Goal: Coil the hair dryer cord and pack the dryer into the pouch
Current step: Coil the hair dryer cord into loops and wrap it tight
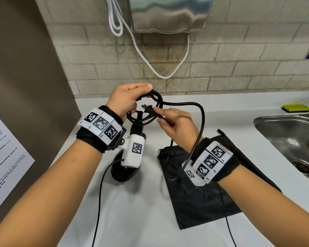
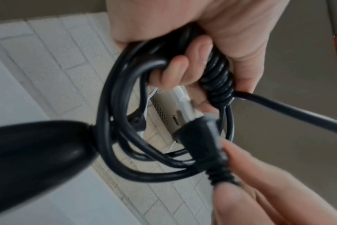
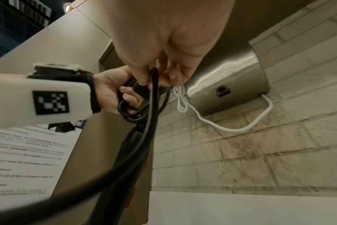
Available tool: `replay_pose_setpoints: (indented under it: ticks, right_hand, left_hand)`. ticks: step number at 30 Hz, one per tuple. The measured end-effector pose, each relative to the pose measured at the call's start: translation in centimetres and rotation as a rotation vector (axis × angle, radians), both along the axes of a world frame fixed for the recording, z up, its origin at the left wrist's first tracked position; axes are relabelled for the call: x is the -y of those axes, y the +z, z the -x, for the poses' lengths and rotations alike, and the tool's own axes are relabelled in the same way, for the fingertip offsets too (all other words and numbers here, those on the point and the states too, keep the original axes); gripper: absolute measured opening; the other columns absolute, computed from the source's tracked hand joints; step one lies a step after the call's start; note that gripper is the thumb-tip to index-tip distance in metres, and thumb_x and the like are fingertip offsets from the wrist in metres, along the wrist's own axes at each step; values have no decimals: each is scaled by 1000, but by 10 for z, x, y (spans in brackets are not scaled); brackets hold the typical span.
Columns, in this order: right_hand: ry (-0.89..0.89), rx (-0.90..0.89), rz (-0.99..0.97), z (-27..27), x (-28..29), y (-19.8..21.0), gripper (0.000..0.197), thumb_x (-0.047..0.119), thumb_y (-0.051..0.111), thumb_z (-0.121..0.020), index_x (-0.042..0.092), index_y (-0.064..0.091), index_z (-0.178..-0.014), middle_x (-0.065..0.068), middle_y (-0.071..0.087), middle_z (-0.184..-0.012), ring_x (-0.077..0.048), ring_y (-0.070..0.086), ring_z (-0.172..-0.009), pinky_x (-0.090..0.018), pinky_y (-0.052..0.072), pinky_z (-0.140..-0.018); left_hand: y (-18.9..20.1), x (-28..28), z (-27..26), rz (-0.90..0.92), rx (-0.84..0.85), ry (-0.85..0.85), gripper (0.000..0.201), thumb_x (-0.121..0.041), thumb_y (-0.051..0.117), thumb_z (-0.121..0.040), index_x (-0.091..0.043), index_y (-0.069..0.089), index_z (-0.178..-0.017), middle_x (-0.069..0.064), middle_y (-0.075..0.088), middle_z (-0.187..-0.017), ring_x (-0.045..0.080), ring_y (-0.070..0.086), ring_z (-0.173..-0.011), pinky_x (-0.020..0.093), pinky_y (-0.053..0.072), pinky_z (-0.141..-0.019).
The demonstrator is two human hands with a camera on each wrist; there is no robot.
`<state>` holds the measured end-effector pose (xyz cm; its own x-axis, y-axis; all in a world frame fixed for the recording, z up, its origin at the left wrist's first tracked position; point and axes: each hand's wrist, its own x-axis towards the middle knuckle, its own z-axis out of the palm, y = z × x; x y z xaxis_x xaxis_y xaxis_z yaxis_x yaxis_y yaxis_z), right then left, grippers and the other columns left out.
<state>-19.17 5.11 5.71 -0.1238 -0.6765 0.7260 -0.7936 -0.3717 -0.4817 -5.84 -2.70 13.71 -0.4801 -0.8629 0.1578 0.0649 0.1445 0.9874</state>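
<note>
Both hands busy on the cord. Left hand (image 1: pixel 127 98) curled round a bundle of coiled loops (image 2: pixel 113 106), held up above the worktop (image 1: pixel 132 211). Right hand (image 1: pixel 175 122) pinches the plug (image 1: pixel 148 109) by its body, prongs aimed at the middle of the loops, just beside the left fingers (image 2: pixel 175 70).

Cord (image 1: pixel 202 122): several turns already gathered, some wound tight round the bundle near the left thumb. One long slack arc runs from the bundle out right, down over the right wrist.

Hair dryer (image 1: pixel 125 168) hangs or stands under the left hand, barrel end low near the worktop; contact hidden by the wrist camera, can't tell. Pouch (image 1: pixel 194 193) lies flat on the worktop, under the right forearm, mouth end toward the wall.

Step, my read: coiling nearly done, tail end being secured. Next move likely needs the plug fed through the loops and the slack arc pulled in, keeping the left grip firm so turns don't spring loose. Then free a hand to open the pouch.

Around: steel sink (image 1: pixel 282 132) at right with a yellow sponge (image 1: pixel 296 107) behind it, wall-mounted hand dryer (image 1: pixel 168 13) above with a white cable (image 1: pixel 161 73).
</note>
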Motion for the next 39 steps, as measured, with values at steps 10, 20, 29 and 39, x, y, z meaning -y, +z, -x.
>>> replay_pose_setpoints:
  ticks: [10,20,29,39]
  right_hand:
    - [-364,277,-121,-6,17,38,60,30,60,-83,9,31,-131,-6,62,-82,-24,60,-73,-34,47,-63]
    - [203,497,-129,8,26,28,28,22,56,-76,17,54,-103,2,56,-87,-6,52,-75,-19,43,-72]
    - [-414,231,-221,78,24,-10,11,4,53,-88,-5,59,-93,-23,53,-100,-26,51,-78,-9,36,-70]
    - [-571,23,-1057,105,0,-80,36,29,44,-96,1,60,-110,-19,61,-116,-32,55,-109,-30,42,-89]
  left_hand:
    - [-4,-13,8,18,23,-112,12,-13,58,-88,-18,67,-80,-9,67,-58,2,32,-28,14,22,-32]
    - [-4,-5,1,-7,-58,-63,12,-8,56,-88,-13,64,-81,-9,67,-60,-2,42,-29,14,21,-32]
    - [-6,1,-14,-17,-112,0,10,-7,57,-87,-12,64,-82,-9,68,-58,-2,46,-33,12,23,-32]
    - [-6,-13,-5,-75,-119,-72,11,-6,54,-88,-10,63,-82,-8,67,-55,-3,45,-30,13,21,-33]
